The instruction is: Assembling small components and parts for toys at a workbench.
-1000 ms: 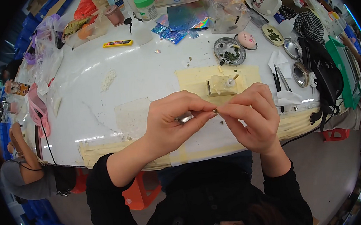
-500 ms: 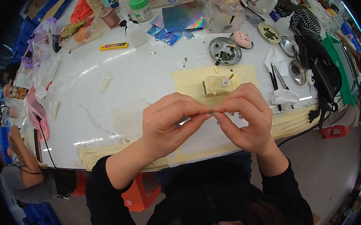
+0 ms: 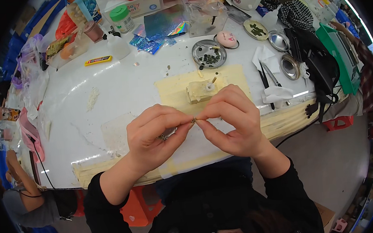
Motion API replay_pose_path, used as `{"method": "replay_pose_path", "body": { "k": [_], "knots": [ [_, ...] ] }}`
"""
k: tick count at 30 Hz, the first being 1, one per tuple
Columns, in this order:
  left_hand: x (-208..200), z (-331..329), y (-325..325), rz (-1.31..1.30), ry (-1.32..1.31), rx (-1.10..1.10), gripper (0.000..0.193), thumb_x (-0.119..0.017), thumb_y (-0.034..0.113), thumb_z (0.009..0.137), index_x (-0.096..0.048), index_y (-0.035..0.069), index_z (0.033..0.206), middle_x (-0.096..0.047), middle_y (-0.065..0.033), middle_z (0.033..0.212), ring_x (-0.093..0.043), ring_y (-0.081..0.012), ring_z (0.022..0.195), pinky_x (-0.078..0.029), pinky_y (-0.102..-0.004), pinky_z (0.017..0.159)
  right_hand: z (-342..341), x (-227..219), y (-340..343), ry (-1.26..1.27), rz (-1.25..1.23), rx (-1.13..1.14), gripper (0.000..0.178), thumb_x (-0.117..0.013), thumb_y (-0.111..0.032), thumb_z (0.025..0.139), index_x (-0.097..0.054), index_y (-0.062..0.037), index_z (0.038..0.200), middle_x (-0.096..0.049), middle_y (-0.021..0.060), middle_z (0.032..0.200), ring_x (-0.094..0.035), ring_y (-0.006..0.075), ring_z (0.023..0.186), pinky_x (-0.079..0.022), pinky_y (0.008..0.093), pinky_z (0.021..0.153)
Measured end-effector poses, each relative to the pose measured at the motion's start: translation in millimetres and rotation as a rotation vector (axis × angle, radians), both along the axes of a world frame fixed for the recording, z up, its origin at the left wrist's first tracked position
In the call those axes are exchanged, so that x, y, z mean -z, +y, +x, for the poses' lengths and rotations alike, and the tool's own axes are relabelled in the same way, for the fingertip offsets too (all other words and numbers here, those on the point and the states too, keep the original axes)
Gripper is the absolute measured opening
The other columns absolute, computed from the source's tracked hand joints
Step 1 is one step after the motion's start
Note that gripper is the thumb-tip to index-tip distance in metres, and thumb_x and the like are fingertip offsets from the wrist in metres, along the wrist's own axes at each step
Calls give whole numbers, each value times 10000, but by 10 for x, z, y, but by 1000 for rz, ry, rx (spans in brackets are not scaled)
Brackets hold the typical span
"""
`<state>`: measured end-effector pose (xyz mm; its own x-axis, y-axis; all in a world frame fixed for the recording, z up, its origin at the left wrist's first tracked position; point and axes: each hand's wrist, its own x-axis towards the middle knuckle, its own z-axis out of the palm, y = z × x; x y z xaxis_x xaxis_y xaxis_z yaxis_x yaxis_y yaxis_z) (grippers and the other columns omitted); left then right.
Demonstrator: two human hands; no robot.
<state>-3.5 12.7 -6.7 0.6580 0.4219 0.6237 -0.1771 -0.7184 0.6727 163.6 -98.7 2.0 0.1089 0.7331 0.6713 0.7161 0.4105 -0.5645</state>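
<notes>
My left hand (image 3: 153, 135) and my right hand (image 3: 234, 121) meet over the near part of the table. Thumb and forefinger of each are pinched on one tiny gold-coloured piece (image 3: 193, 120), too small to name. Further shiny bits (image 3: 162, 137) show in the curl of my left fingers, partly hidden. Just beyond the hands stands a pale yellow block (image 3: 197, 94) with a small white cup (image 3: 211, 87) and a thin stick on it. Behind that is a round metal dish (image 3: 194, 58) with dark green pieces inside.
Tweezers (image 3: 270, 72) and white tissue (image 3: 276, 94) lie to the right, near metal lids (image 3: 290, 67) and a green tray (image 3: 339, 69). A yellow box (image 3: 98, 60), a green-capped jar (image 3: 122, 19) and iridescent sheets (image 3: 163, 25) lie farther back. At far left another person's arm (image 3: 24, 182) reaches the table.
The whole view has shifted, so the table things appear farther left. Both hands still pinch the tiny piece together, and more shiny bits show under my left fingers.
</notes>
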Motion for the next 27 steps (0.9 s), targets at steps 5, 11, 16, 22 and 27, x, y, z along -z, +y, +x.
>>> {"method": "replay_pose_path", "body": {
  "k": [5, 11, 16, 22, 27],
  "knots": [
    [5, -13, 12, -47, -13, 10, 202, -745, -68, 723, -710, 32, 895, -665, -64, 793, -625, -146, 685, -477, -238, 560, 112, -155, -12, -62, -16, 21, 161, -767, -57, 706, -649, -77, 813, -591, 42, 799, -553, 236, 734, -423, 337, 653],
    [-13, -67, -28, -63, 27, 51, 194, -708, -109, 728, -684, -12, 894, -677, -115, 823, -645, -185, 730, -495, -269, 651, 554, -534, 417, -416, 36, 33, 84, -719, -99, 771, -647, -68, 801, -603, 57, 812, -575, 253, 781, -461, 361, 665],
    [-46, -14, -38, -17, 1, 60, 188, -722, -96, 722, -690, -2, 882, -671, -97, 795, -640, -171, 702, -490, -254, 611, 782, -403, 1292, -913, -204, 88, 121, -652, -189, 852, -682, -73, 838, -614, 50, 938, -569, 243, 965, -488, 337, 821],
    [-15, -62, -27, 3, -2, 38, 199, -724, -109, 701, -688, -10, 871, -672, -98, 778, -636, -178, 675, -491, -257, 603, 595, -144, 2107, -1262, -515, 54, 147, -662, -165, 808, -708, -62, 902, -681, 95, 963, -615, 275, 1009, -543, 401, 793],
    [-57, -84, -40, 19, 0, 50, 201, -724, -113, 694, -689, -16, 867, -669, -101, 766, -635, -187, 670, -492, -259, 601, 539, -107, 2290, -1314, -557, -26, 181, -657, -136, 794, -718, -71, 952, -704, 128, 1013, -682, 308, 949, -559, 406, 776]
  ]
}}
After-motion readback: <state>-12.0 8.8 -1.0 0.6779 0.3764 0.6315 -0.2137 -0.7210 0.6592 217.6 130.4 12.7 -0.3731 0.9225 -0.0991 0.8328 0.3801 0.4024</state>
